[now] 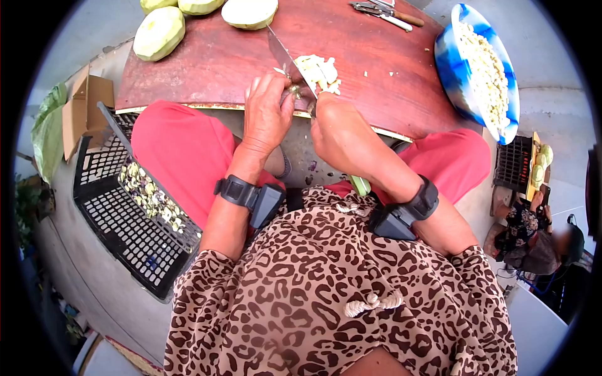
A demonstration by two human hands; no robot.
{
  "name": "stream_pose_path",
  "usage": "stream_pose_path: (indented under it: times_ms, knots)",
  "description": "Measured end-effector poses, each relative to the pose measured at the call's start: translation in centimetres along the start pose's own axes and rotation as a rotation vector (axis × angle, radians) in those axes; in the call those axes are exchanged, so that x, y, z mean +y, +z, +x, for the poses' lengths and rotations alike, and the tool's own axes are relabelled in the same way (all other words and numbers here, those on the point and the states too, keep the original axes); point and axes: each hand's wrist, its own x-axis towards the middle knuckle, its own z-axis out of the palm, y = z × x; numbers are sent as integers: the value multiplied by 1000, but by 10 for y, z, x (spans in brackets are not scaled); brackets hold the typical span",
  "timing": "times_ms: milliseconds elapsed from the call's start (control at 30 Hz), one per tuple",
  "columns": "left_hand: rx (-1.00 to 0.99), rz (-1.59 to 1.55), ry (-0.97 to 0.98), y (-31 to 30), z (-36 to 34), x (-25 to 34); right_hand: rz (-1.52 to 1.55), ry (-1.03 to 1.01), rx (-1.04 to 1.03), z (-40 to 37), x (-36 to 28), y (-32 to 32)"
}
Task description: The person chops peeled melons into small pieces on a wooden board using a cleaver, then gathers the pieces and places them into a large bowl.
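Right hand [342, 135] closed tight round knife [288, 62] handle, blade slanting forward over counter [213, 62]. Left hand [266, 116], fingers curled, pinching small piece [292, 91] against blade edge. Chopped pieces [320, 69] just beyond both hands, touching blade. Advice: keep left fingertips tucked back, cuts short, tip low. Bowl [446, 62] well right of right hand.

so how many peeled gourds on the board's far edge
4 gourds: one at the left, two cut off by the frame top, a halved one toward the middle. More may sit out of frame.
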Motion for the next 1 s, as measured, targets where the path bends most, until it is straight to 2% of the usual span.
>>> stream_pose_path:
  times_ms: [133, 233, 333, 433, 467, 533, 633, 700, 833, 900, 1000]
  knots:
    - [-23, -9, -32, 2, 0, -5, -58, 67, -10, 10, -6, 9]
    - [-18, 1, -22, 0, 0, -3, -35, 44, 23, 10, 8, 15]
    - [-7, 19, -2, 0, 1, -2, 111, 76, 11, 9, 16, 7]
    - [13, 26, 17, 2, 3, -4, 302, -61, 134, 7, 13, -2]
    - [14, 36, 17, 2, 4, -5, 283, 94, 69, 0, 9, -12]
    - [22, 41, 22, 3, 4, -7, 549, 4, 108, 1, 11, -15]
    - [62, 16, 30, 4, 6, -6, 550, 55, 69, 1, 24, -26]
    - [109, -17, 27, 2, 11, -2, 645, 193, 11, 0, 28, -31]
    - [121, -153, -90, 1, 25, 19, 729, 151, 48, 1, 37, -26]
    - [142, -42, 40, 3, 34, 21, 738, 165, 34, 1, 39, -26]
    - [104, -53, 9, 8, 44, 18, 783, 118, 37, 1, 46, -25]
